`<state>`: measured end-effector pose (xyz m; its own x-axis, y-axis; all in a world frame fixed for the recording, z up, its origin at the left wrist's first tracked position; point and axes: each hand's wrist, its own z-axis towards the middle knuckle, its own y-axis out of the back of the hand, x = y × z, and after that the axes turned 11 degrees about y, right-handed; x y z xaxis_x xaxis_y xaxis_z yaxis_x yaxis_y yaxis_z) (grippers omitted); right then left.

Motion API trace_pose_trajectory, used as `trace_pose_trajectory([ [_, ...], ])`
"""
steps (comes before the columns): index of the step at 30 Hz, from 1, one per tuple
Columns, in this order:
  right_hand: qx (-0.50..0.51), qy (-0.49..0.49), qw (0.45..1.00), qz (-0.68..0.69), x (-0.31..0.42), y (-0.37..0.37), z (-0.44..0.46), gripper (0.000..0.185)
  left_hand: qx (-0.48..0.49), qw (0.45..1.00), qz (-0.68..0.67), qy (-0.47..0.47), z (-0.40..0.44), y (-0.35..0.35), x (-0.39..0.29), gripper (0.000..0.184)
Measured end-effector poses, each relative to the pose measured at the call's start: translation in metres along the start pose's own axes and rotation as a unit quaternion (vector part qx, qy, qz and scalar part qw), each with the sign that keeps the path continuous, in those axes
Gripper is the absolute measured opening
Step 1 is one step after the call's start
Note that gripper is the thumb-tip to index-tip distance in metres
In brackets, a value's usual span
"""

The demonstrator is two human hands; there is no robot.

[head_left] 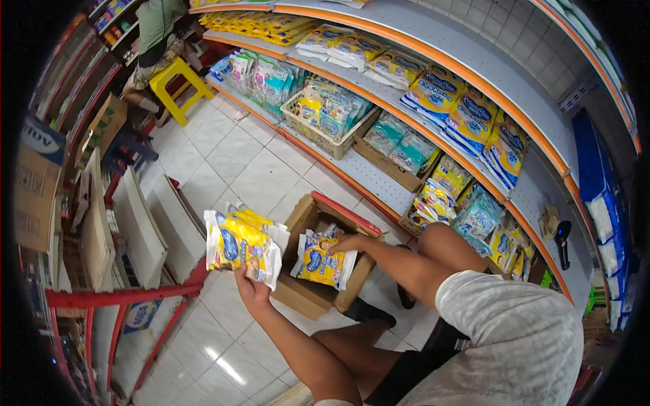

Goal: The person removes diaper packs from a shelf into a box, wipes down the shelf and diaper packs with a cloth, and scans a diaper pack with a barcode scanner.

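Yellow and white packets (238, 245) are held up by my left hand (254, 292), its fingers wrapped round their lower edge, left of an open cardboard box (306, 306). At the box's opening, my right hand (349, 245) grips the top of another yellow and white packet (318, 262). More packets show behind that one inside the box, partly hidden. The box stands on the tiled floor, close in front of my legs.
Shelves (379, 172) with packets, a cream basket (318, 135) and cardboard trays run along the right. A yellow stool (177, 84) stands at the back, by another person (157, 40). Low shelving with a red frame (128, 296) is on the left.
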<state>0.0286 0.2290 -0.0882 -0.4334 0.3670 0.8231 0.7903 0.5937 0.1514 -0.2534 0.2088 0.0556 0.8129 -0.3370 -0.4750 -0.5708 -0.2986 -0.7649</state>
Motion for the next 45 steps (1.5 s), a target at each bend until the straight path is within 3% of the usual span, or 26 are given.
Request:
trace_pose_trajectory([
  [2, -0.025, -0.034, 0.999, -0.034, -0.01, -0.01, 0.026, 0.111, -0.003, 1.0, 0.019, -0.019, 0.008, -0.006, 0.001, 0.052],
  [4, -0.022, -0.032, 0.996, 0.079, -0.028, -0.018, 0.041, 0.118, -0.009, 0.999, 0.033, -0.001, 0.01, -0.012, 0.007, 0.053],
  [7, 0.068, -0.061, 0.995, 0.05, -0.075, -0.036, 0.074, 0.115, -0.011, 0.999, 0.042, 0.023, 0.021, -0.014, 0.01, 0.055],
  [9, 0.074, -0.067, 0.99, -0.096, -0.064, -0.043, 0.073, 0.115, -0.013, 0.997, 0.061, 0.054, 0.027, -0.018, 0.016, 0.061],
  [11, 0.042, -0.123, 0.984, -0.118, -0.017, -0.041, 0.045, 0.109, -0.012, 0.995, 0.075, 0.059, 0.03, -0.022, 0.021, 0.061],
  [12, 0.109, -0.104, 0.959, -0.239, 0.002, -0.04, 0.039, 0.095, -0.016, 0.996, 0.07, 0.057, 0.031, -0.021, 0.022, 0.061],
  [15, 0.215, -0.02, 0.953, -0.213, 0.049, -0.008, 0.005, 0.046, -0.015, 0.997, 0.05, 0.055, 0.04, -0.003, 0.022, 0.064],
  [16, 0.133, 0.095, 0.982, -0.091, 0.089, 0.041, -0.031, 0.035, -0.003, 0.998, 0.03, 0.052, 0.04, -0.007, 0.022, 0.065],
  [17, 0.074, 0.233, 0.969, 0.046, 0.134, 0.092, -0.07, 0.026, 0.008, 0.999, 0.01, 0.049, 0.039, -0.011, 0.022, 0.065],
  [18, 0.046, 0.361, 0.921, 0.141, 0.18, 0.144, -0.109, 0.018, 0.01, 0.999, 0.012, 0.037, 0.038, -0.015, 0.023, 0.066],
  [19, -0.285, 0.442, 0.841, -0.125, 0.213, 0.195, -0.115, 0.022, 0.013, 0.999, 0.015, 0.039, 0.037, -0.014, 0.023, 0.066],
  [20, -0.394, 0.37, 0.839, 0.066, 0.274, 0.238, -0.155, 0.03, 0.015, 0.999, 0.007, 0.051, 0.037, -0.011, 0.023, 0.066],
  [21, -0.473, 0.417, 0.768, 0.109, 0.302, 0.287, -0.155, 0.039, 0.02, 0.998, -0.001, 0.063, 0.041, -0.012, 0.023, 0.066],
  [22, -0.543, 0.396, 0.733, 0.106, 0.331, 0.329, -0.152, 0.044, 0.033, 0.998, 0.009, 0.057, 0.04, -0.018, 0.026, 0.066],
  [25, -0.456, 0.36, 0.814, 0.009, 0.369, 0.476, -0.086, 0.037, -0.024, 0.995, 0.033, 0.087, 0.045, -0.008, 0.026, 0.065],
  [29, -0.46, 0.25, 0.848, 0.082, 0.41, 0.48, -0.079, 0.049, -0.011, 0.995, 0.053, 0.084, 0.05, -0.023, 0.031, 0.065],
  [30, -0.656, 0.092, 0.747, 0.06, 0.426, 0.461, -0.069, 0.057, -0.017, 0.994, 0.048, 0.096, 0.055, -0.016, 0.031, 0.065],
  [32, -0.802, -0.069, 0.593, 0.034, 0.436, 0.455, -0.073, 0.066, -0.016, 0.994, 0.062, 0.087, 0.054, -0.022, 0.032, 0.064],
  [34, -0.569, 0.153, 0.807, 0.042, 0.418, 0.463, -0.101, 0.085, -0.018, 0.994, 0.086, 0.07, 0.051, -0.039, 0.036, 0.062],
  [35, -0.567, 0.153, 0.808, 0.043, 0.426, 0.456, -0.09, 0.085, -0.021, 0.994, 0.086, 0.07, 0.055, -0.032, 0.035, 0.062],
  [36, -0.704, 0.026, 0.709, 0.021, 0.438, 0.451, -0.071, 0.087, -0.03, 0.993, 0.071, 0.087, 0.061, -0.024, 0.034, 0.061],
  [38, -0.809, -0.103, 0.579, -0.003, 0.444, 0.449, -0.053, 0.09, -0.04, 0.992, 0.055, 0.104, 0.065, -0.019, 0.035, 0.061],
  [41, -0.821, -0.02, 0.571, 0.01, 0.437, 0.462, -0.052, 0.089, -0.038, 0.992, 0.07, 0.1, 0.07, -0.031, 0.035, 0.059],
  [43, -0.671, 0.185, 0.712, -0.095, 0.416, 0.469, -0.08, 0.084, -0.015, 0.992, 0.058, 0.114, 0.073, -0.035, 0.037, 0.059],
  [44, -0.67, 0.188, 0.712, -0.094, 0.422, 0.463, -0.076, 0.084, -0.02, 0.992, 0.071, 0.101, 0.073, -0.039, 0.038, 0.059],
  [45, -0.755, 0.138, 0.639, -0.055, 0.431, 0.453, -0.07, 0.075, -0.019, 0.992, 0.07, 0.099, 0.075, -0.044, 0.037, 0.059],
])
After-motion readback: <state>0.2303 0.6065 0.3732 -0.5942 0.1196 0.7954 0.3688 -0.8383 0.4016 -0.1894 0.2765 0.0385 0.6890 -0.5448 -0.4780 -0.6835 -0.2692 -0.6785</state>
